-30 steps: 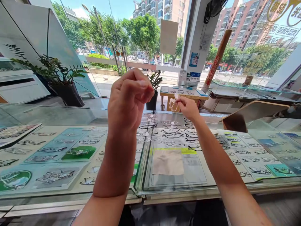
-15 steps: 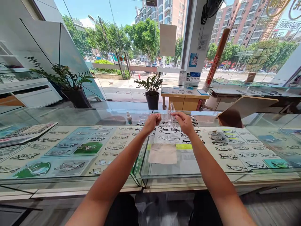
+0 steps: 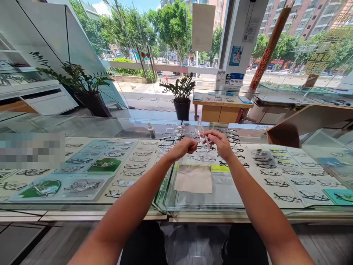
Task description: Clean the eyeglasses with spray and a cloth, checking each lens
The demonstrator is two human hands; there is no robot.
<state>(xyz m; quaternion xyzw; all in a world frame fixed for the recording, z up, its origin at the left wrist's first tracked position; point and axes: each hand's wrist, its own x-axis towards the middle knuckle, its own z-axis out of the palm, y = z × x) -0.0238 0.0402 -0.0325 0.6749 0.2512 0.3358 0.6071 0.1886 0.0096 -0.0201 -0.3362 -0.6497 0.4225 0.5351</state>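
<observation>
A pair of clear-framed eyeglasses (image 3: 199,129) is pinched in the fingertips of my right hand (image 3: 221,143), raised over the glass display counter (image 3: 190,202). The frame stands on edge, tilted. My left hand (image 3: 184,148) is curled closed just left of the eyeglasses; whether it touches them or holds something small is hidden by its fingers. A beige cleaning cloth (image 3: 193,179) lies flat on the counter below both hands. Left of my hands, a small white spray bottle (image 3: 151,131) stands upright near the counter's far edge.
Rows of eyeglasses (image 3: 275,183) lie under the glass on both sides. A brown tilted board (image 3: 311,123) stands at the right. Beyond the counter are a potted plant (image 3: 182,108), a wooden cabinet (image 3: 220,112) and large windows.
The view has tipped down slightly. My left hand has come closer to the eyeglasses, which have turned a little in my right fingers.
</observation>
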